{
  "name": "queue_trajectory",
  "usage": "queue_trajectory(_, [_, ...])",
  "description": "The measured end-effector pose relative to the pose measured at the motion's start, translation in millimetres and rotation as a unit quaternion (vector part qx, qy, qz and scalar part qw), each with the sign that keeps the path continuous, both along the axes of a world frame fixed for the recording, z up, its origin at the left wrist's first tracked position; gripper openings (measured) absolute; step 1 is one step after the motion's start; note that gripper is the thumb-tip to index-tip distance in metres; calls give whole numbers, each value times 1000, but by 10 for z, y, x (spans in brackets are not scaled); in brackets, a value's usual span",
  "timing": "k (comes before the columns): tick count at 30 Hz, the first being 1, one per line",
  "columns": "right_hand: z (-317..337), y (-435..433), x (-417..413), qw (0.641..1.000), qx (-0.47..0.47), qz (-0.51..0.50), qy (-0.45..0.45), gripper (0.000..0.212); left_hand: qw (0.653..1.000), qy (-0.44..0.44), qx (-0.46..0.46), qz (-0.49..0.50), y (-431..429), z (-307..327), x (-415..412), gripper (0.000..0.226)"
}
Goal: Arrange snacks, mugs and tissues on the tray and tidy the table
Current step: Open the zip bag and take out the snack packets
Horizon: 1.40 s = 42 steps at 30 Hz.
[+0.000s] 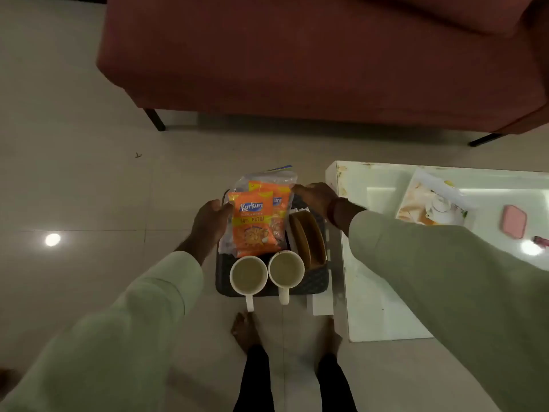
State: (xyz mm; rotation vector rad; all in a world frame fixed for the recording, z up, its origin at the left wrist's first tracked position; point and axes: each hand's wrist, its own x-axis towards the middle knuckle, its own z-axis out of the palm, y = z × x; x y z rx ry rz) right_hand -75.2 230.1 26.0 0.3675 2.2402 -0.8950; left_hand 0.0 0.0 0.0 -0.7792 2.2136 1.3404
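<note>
Nearest to us, our bare feet (243, 331) stand on the tiled floor (74, 188), and just above them we carry a dark tray (315, 282) in the air, beside the edge of the white glass surface (374, 292). At the tray's near edge stand two white mugs (249, 275), side by side and touching, handles pointing back toward us. Behind them lie orange snack packets (252, 223) inside a clear bag, and to their right a brown holder (309, 239) leans tilted. Our left hand (209, 220) has its grip closed on the tray's left edge, thumb against the bag; our right hand (315, 197) has its grip wrapped over the far right corner. Both sleeves are pale green. On the surface to the right lie a printed sheet with a teapot picture (433, 203), a pink case (514, 221) and a small red thing (541, 241). Farthest away stands a dark red sofa (297, 55) on black legs.
</note>
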Motion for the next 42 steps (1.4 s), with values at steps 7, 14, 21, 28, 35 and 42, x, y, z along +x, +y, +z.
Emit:
queue_trajectory(7, [-325,-202,-78,999,-4,-34,-4,38,996,33,-78,-3,10,-359,-28,27])
queue_trajectory(14, [-236,-247,-73,987,-72,-131,56,14,988,101,-95,71,-3,-184,-72,25])
queue_trajectory(21, [791,-233,97,948,-211,-186,148,21,963,230,-111,84,-53,849,-31,23])
queue_trajectory(28, [2183,114,700,905,-301,-170,249,10,943,316,-78,72,105,2242,464,16])
queue_trajectory(35, [3161,973,1432,886,-285,-147,334,7,936,351,1,17,831,3132,1113,7])
queue_trajectory(42, [3666,2256,1920,890,-268,-88,359,25,934,330,134,-3,2005,3383,1556,9])
